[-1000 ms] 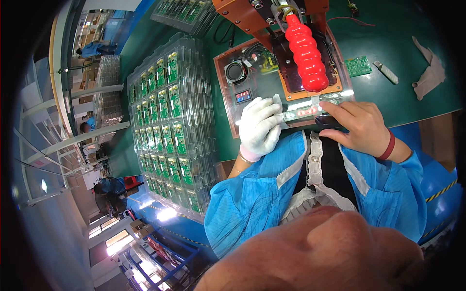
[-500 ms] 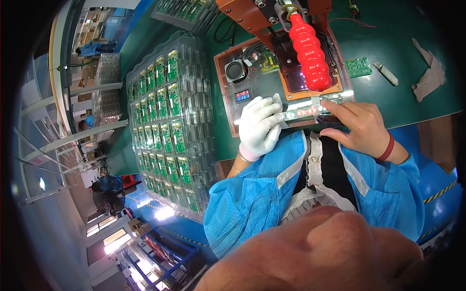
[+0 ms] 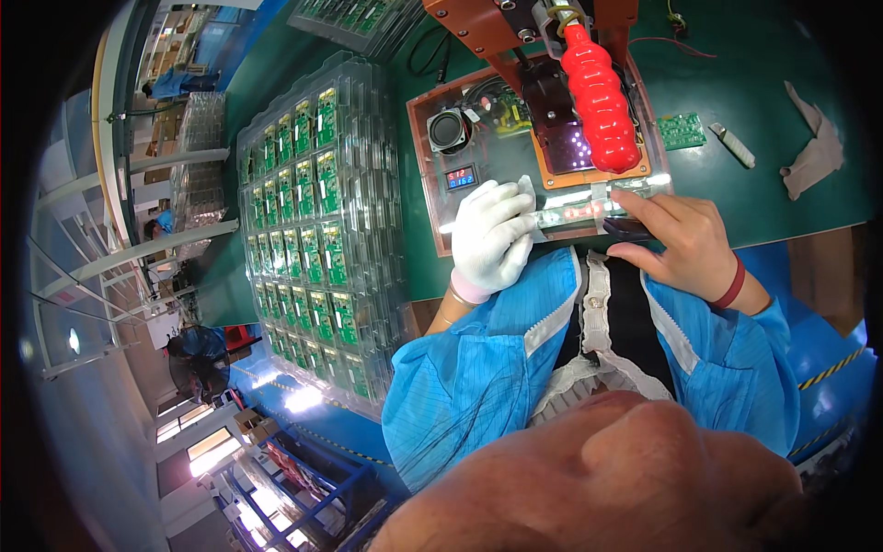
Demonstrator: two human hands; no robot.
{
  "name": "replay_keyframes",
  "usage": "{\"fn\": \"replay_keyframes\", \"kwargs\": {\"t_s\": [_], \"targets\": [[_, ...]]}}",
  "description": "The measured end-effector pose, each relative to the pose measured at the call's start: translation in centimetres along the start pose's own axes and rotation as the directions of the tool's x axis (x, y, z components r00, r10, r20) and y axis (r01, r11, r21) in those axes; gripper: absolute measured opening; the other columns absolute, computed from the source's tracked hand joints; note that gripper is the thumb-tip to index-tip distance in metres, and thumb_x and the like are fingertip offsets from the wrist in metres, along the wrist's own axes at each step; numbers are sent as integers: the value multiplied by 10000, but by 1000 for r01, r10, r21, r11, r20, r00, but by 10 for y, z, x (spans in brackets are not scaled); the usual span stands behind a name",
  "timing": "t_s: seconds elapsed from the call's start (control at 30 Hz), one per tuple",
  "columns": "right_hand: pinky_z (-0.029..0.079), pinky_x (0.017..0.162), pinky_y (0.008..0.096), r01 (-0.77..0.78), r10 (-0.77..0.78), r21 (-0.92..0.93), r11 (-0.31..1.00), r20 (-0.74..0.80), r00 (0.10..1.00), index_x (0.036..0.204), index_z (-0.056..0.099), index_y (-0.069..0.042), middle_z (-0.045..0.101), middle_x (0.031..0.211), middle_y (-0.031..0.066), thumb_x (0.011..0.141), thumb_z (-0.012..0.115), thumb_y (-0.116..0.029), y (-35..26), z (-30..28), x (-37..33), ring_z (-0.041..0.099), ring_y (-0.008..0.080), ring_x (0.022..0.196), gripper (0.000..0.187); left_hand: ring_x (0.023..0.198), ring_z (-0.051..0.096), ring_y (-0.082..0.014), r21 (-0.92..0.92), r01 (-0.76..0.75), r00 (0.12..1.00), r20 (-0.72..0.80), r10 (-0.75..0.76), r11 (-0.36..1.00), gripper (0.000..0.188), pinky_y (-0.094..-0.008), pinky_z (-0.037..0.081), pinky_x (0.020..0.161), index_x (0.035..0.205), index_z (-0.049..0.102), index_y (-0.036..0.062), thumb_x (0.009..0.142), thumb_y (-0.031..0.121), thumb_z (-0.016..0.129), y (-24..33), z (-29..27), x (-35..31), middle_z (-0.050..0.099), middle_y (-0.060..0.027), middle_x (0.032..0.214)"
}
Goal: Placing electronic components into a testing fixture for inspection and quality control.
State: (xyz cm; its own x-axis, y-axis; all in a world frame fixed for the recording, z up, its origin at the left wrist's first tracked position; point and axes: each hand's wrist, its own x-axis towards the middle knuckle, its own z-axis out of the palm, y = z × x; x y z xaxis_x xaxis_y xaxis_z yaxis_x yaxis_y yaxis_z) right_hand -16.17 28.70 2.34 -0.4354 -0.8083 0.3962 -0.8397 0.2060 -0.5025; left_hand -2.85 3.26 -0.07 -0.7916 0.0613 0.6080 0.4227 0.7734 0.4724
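Observation:
My left hand, in a white glove, rests at the front edge of a clear-topped test box. Its fingers are curled in beside a pale translucent tab; what they grip, if anything, is hidden. My bare right hand reaches to the box's front edge with fingers stretched out and thumb apart. Its index fingertip touches the shiny strip along that edge, and a dark rounded object shows between finger and thumb. Above stands an orange press with a red ribbed handle. Small lights glow on its dark plate.
Left of the box stand stacked clear trays of green circuit boards. A speaker and a small digital display sit in the box. At right lie a loose circuit board, a white-handled tool and a crumpled cloth.
A cluster of small whitish-purple lights now shows more brightly on the press's dark plate, and the display's digits have changed. The view has shifted slightly; both hands keep their places.

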Motion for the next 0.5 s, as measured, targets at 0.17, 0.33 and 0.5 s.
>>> {"fn": "replay_keyframes", "kwargs": {"t_s": [0.17, 0.33, 0.5], "targets": [[482, 577, 303, -22, 21, 9, 1000, 20, 1000, 1259, 672, -53, 660, 806, 63, 801, 845, -308, 0, -1, 0, 591, 195, 621, 552, 991, 665, -361, -7, 1, 1000, 4, -1, 1000, 180, -486, 521, 917, 889, 693, 11, 718, 69, 697, 0, 0, -1, 718, -156, 1058], [463, 541, 308, 2, -2, -9, 1000, -2, 1000, 1265, 668, -63, 647, 808, 50, 814, 831, -339, 0, 0, 0, 585, 195, 590, 552, 1040, 676, -377, -7, 34, 999, 6, -34, 999, 180, -500, 514, 981, 879, 713, -4, 710, 55, 698, 1, -1, -4, 730, -171, 1046], [464, 543, 308, -3, 3, -5, 1000, -2, 1000, 1262, 669, -65, 648, 808, 50, 814, 831, -341, 1, -1, 0, 589, 197, 593, 550, 1033, 677, -379, -14, 35, 999, 0, -35, 999, 173, -501, 517, 977, 873, 713, -5, 711, 51, 695, 1, 0, -4, 730, -174, 1043]]}}
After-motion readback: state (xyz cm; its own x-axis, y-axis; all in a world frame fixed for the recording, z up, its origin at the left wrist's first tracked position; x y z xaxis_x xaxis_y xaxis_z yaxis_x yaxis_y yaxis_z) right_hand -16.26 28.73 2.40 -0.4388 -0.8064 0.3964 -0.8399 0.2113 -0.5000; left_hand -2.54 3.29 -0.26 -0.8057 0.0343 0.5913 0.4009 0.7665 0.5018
